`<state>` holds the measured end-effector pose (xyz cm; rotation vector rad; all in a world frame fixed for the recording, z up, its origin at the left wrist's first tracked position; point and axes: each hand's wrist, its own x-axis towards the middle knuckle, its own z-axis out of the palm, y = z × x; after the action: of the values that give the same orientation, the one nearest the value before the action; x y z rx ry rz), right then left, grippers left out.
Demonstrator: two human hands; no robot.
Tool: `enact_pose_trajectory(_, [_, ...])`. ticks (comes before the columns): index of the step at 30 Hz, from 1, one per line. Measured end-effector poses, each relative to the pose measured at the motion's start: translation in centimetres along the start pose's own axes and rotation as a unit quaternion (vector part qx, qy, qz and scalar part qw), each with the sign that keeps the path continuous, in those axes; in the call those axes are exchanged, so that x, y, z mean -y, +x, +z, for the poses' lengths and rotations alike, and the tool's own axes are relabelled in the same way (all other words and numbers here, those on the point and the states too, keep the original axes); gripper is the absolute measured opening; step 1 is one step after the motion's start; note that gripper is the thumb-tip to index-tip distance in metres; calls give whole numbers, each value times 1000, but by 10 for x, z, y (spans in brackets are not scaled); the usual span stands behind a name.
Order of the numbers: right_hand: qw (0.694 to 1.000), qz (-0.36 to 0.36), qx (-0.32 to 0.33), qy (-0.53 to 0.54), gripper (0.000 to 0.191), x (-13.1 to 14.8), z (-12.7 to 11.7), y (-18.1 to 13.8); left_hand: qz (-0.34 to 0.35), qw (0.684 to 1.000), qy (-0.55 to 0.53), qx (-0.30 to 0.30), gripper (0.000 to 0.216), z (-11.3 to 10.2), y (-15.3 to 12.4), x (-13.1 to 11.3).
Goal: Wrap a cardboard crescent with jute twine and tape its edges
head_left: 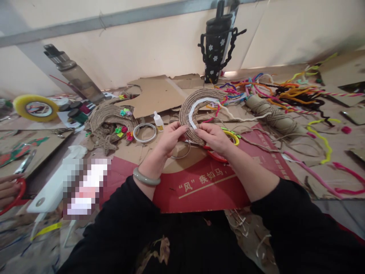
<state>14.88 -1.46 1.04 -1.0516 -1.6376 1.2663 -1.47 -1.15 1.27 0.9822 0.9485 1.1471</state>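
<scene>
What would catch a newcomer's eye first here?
Probably the curved, cord-covered piece in the left hand and right hand, a white strip along its inner edge. Beyond it, a black flowered tumbler stands by the wall; to its right spreads a bright tangle of fuzzy stems.

I hold a brown cord-wound crescent (186,108) mid-frame, opening rightward; a white strip (191,112) lines its inner edge.

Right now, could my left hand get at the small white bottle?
Probably yes: the small white bottle is close to your left hand, nothing visible between them, though that hand would likely have to release the rope-covered arc first.
</scene>
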Motion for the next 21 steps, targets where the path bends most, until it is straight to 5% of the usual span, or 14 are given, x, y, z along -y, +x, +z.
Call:
enact_pose_trajectory(5, [999, 17, 3, 45, 39, 1, -1, 2, -12, 1000, -5, 9, 24, 0, 0, -1])
enact_pose_trajectory(14, [965, 28, -194, 174, 41, 0, -13, 11, -19, 986, 121, 117, 24, -2, -4, 3])
enact_pose_trajectory(21, [993, 55, -49, 88, 41, -3, 1, 4, 31, 998, 53, 33, 38, -1, -1, 4])
